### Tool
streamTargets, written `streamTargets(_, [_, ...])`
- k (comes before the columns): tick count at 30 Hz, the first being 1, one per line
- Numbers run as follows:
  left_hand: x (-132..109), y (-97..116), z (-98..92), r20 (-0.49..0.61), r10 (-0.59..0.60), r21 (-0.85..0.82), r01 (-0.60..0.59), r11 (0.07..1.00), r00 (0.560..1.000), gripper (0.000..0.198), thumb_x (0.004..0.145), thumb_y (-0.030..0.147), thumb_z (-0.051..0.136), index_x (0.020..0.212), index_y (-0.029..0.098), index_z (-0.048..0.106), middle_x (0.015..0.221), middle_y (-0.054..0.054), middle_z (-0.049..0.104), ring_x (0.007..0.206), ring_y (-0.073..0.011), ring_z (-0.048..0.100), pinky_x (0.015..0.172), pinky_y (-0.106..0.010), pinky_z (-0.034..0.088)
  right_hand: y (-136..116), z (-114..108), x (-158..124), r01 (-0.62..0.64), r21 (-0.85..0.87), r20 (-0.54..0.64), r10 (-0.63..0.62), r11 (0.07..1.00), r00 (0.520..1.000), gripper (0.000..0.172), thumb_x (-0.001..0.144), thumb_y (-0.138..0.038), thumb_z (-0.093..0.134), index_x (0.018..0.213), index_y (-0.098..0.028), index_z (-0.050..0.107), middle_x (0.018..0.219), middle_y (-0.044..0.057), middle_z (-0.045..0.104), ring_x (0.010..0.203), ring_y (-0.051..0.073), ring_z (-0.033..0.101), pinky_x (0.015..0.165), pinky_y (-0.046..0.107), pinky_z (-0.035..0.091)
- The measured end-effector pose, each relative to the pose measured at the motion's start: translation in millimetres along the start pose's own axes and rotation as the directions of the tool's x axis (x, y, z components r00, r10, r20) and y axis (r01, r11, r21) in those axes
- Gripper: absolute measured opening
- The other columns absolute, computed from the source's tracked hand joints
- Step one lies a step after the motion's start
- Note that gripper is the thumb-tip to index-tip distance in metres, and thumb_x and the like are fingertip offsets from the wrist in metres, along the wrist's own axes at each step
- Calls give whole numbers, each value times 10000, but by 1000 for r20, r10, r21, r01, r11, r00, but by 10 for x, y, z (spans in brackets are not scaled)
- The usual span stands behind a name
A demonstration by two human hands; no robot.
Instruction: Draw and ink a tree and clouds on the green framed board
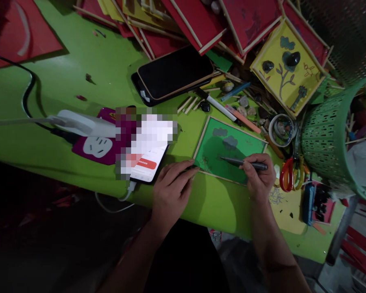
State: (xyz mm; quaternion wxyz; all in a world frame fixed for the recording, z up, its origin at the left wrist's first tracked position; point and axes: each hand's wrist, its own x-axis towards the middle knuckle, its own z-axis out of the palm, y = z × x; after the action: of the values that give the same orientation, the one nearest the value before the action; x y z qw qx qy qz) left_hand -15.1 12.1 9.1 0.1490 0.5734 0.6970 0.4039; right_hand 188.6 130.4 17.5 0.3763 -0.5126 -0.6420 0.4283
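A green card (pixel 213 140) framed with thin wooden sticks lies on the green table (pixel 116 91), with dark cloud shapes and faint drawn lines on it. My right hand (pixel 258 175) is closed round a grey pen (pixel 234 161), whose tip points at the middle of the card. At the card's lower left corner rests my left hand (pixel 174 185), fingers extended and close together, with nothing visible in it. Just left of that hand lies a lit phone (pixel 149 162) with a cable at its lower end.
Dark phones (pixel 175 73) lie above the card. Behind are stacked red framed cards (pixel 195 20) and a yellow framed card (pixel 288 69). Pens, stones, a tape roll (pixel 282 129), scissors (pixel 286 175) and a green basket (pixel 326 134) stand right. A power strip (pixel 97 146) lies left.
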Motion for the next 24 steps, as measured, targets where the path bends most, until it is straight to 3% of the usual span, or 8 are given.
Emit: streamTargets(24, [0,-8,10,-10,14,0,-14,1000,1000,323,909,8,617,1132,225,701,1162,-56,751,1056,-204,713,947,-397,554,32,-7,-10,19,-2,43,-18,1000,999,104,876,-320,747,915,-254,677,779,-37,661,620,122,595,565,248,456])
